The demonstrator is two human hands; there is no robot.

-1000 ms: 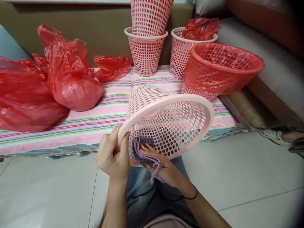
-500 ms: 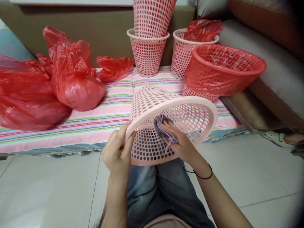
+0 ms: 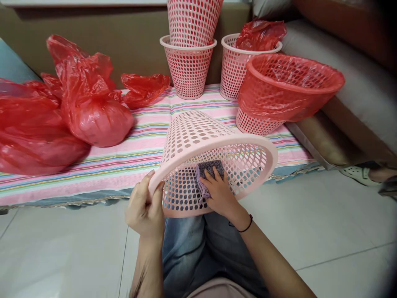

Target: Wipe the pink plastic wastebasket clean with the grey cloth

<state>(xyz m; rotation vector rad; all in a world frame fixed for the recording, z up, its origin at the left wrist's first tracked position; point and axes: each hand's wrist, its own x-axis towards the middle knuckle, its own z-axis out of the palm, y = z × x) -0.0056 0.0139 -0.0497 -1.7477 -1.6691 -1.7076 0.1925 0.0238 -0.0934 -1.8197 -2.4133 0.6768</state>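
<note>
A pink perforated plastic basket point(image 3: 189, 142) lies tilted on its side above my lap, its wide mouth towards me. My left hand point(image 3: 145, 207) grips the rim at the left, thumb on the mouth side. Inside the mouth, my right hand point(image 3: 220, 196) presses a folded grey and purple cloth point(image 3: 211, 167) against the inner wall, fingers spread over it. Part of the cloth is hidden under the palm. A black band point(image 3: 246, 225) circles the right wrist.
Striped fabric point(image 3: 130, 161) covers the seat ahead. Red plastic bags point(image 3: 102, 120) sit at left. Stacked pink baskets point(image 3: 189, 70), another basket point(image 3: 228, 70) holding a red bag, and a basket lined with red plastic point(image 3: 279, 99) stand behind. Cushions point(image 3: 350, 82) are at right; a shoe point(image 3: 359, 176) shows there.
My right hand has turned and moved slightly left inside the basket with the cloth, now showing more of its grey side. The basket's rim has shifted a little left and down in view.
</note>
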